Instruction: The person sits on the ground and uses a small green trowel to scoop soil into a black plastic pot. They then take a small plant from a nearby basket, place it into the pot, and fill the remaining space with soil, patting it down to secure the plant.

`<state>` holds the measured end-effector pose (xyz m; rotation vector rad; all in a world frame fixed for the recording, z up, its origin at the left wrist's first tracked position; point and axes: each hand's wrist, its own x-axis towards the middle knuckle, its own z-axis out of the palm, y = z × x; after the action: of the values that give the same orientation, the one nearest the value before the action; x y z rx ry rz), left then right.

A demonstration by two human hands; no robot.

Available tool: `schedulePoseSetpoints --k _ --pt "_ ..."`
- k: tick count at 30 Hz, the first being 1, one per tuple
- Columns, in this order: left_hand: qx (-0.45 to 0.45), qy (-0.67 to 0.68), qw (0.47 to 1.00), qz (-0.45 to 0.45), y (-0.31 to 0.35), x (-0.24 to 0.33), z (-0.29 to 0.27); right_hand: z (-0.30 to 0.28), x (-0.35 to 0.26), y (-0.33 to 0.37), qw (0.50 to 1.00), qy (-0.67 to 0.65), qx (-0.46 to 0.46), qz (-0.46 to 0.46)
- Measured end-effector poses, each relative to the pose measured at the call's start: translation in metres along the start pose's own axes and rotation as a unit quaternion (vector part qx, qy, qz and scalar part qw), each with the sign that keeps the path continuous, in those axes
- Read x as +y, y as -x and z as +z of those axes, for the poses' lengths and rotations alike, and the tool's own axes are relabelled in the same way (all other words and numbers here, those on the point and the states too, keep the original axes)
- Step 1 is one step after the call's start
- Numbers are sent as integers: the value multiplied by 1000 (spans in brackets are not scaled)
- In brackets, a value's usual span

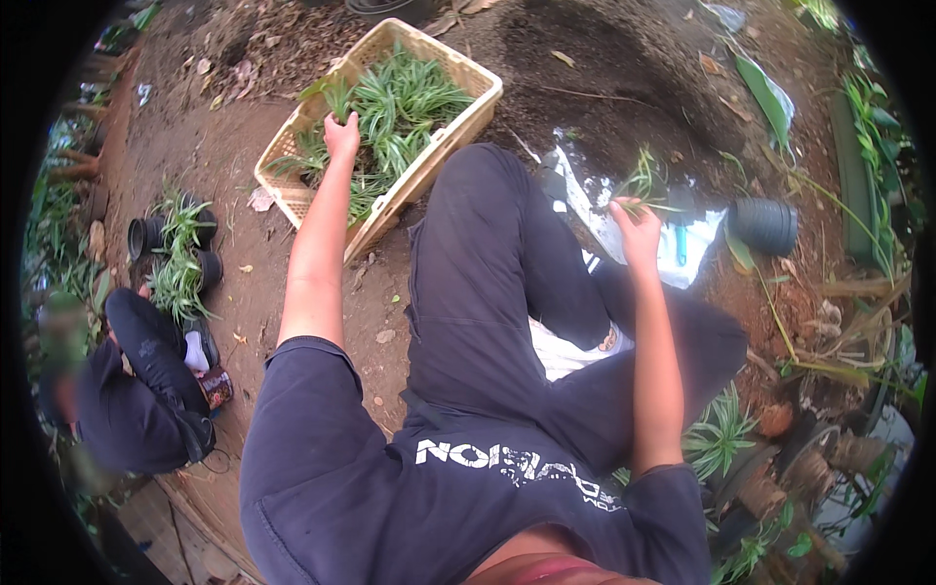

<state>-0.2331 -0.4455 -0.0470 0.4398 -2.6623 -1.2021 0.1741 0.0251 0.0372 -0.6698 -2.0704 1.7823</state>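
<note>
A cream plastic crate full of green-and-white striped spider plants stands ahead of me, left of centre. My left hand is over the crate's left part, its fingers closed around a tuft of spider plant. On the right, above my bent knee, my right hand pinches a small spider plant with thin leaves pointing up and sideways. Below that hand lies a white sheet with dark soil on it and a small blue-green object, its kind unclear.
Stacked black pots lie on their side at the right. Dark loose soil is heaped ahead. Another person sits at the far left beside potted spider plants. A spider plant and cut stumps are near my right elbow.
</note>
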Motion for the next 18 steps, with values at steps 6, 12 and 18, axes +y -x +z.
schedulePoseSetpoints --k 6,12,18 --pt "37 -165 985 -17 2 14 25 2 -7 4 999 -44 4 -6" --pt "32 -134 990 20 14 30 22 -7 -6 7 997 -78 2 -13" --pt "44 17 996 75 9 36 -9 -4 -10 3 998 -50 5 -21"
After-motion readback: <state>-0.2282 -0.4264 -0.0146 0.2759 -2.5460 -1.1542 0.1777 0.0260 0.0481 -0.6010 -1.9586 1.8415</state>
